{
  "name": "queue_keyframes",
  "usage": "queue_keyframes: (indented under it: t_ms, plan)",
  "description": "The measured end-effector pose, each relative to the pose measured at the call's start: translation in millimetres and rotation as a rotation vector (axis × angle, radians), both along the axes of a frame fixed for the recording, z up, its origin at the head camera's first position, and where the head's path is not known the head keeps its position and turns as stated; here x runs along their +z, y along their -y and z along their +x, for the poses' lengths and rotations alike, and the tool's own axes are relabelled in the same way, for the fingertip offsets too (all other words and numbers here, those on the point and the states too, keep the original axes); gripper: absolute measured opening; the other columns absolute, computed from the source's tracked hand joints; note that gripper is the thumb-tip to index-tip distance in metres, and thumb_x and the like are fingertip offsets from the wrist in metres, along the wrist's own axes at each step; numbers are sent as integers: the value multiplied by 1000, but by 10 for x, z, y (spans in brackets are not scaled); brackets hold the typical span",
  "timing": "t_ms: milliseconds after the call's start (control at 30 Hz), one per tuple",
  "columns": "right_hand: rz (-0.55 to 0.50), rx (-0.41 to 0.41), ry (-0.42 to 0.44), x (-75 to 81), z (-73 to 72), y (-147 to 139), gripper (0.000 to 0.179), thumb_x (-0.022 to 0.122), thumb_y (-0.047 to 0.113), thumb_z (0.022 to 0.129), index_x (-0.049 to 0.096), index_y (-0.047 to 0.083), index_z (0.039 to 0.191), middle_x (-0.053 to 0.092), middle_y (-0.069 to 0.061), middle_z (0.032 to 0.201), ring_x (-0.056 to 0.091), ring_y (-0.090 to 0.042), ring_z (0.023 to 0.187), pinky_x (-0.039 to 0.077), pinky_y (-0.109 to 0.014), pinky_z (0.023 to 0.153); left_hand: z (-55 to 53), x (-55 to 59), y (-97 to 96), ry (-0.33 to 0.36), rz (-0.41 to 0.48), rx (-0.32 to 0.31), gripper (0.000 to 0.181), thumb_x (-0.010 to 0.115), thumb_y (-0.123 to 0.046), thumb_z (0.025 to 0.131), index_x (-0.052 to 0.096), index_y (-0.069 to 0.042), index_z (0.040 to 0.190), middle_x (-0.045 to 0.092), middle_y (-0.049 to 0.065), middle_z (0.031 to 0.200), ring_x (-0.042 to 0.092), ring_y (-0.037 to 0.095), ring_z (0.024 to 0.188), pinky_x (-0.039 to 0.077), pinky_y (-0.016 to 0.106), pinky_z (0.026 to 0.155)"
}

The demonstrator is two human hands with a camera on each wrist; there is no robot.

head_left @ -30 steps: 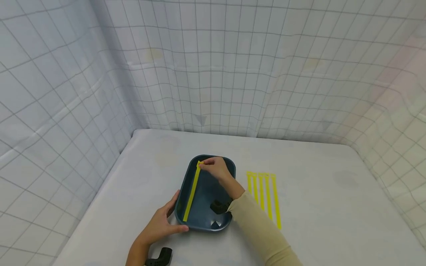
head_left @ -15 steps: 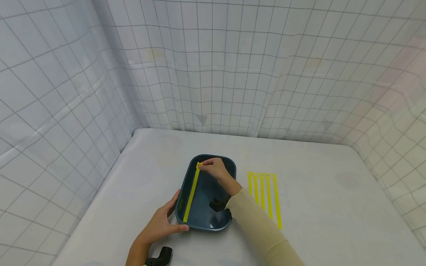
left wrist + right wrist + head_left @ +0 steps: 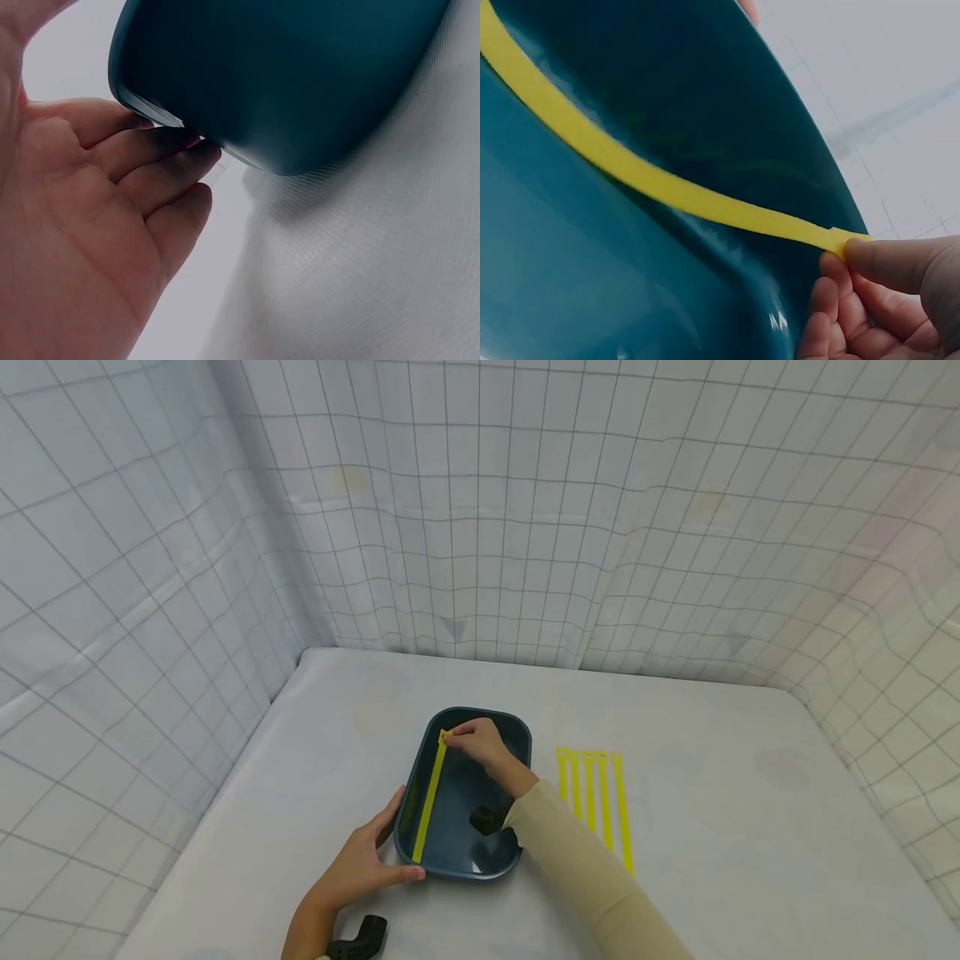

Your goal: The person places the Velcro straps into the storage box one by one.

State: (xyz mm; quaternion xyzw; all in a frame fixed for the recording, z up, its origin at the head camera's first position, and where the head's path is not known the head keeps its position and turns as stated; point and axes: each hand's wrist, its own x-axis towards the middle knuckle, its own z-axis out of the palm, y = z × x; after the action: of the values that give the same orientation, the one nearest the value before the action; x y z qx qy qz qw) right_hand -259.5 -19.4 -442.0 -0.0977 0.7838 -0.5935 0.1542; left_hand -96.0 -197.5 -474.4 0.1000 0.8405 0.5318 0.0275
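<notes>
1. Yellow strap (image 3: 430, 799): lying lengthwise inside the dark blue-green basin (image 3: 462, 814), alongside its left wall. How much of its length is touching the floor cannot be told.
2. Handling: the strap is curving in the right wrist view, so it is probably behaving as light, soft and bendable, with little risk of breaking. Its surface is looking matte and ribbed, likely giving good grip.
3. Hold point: the right hand (image 3: 480, 742) is pinching the far, slotted end between thumb and fingers. This wider end is seemingly offering the best hold; the near end is lying free of either hand.
4. Basin: its walls are looking smooth, stiff and perhaps slippery. The left hand (image 3: 363, 864) is holding the near-left corner, thumb on the near rim and fingers along the left side.
5. Obstructions: the right fingers are partly covering the strap's head, and the left wall is limiting room beside it. The right sleeve (image 3: 600, 877) is hiding parts of the spare yellow straps (image 3: 590, 793).
6. Surroundings: the spare straps are lying in a row on the white bench (image 3: 720, 777), right of the basin. A gridded curtain (image 3: 465, 527) is hanging behind.
</notes>
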Motion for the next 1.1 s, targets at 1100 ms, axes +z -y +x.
queue_keyframes:
  t_ms: [1100]
  plan:
    - [78, -94, 18, -53, -42, 3, 15, 64, 5, 85, 69, -7, 92, 67, -13, 86, 61, -17, 73, 54, -32, 72, 5, 9, -2, 16, 13, 9, 101, 82, -25, 68, 21, -13, 147, 24, 8, 148, 26, 26, 133, 29, 46, 101]
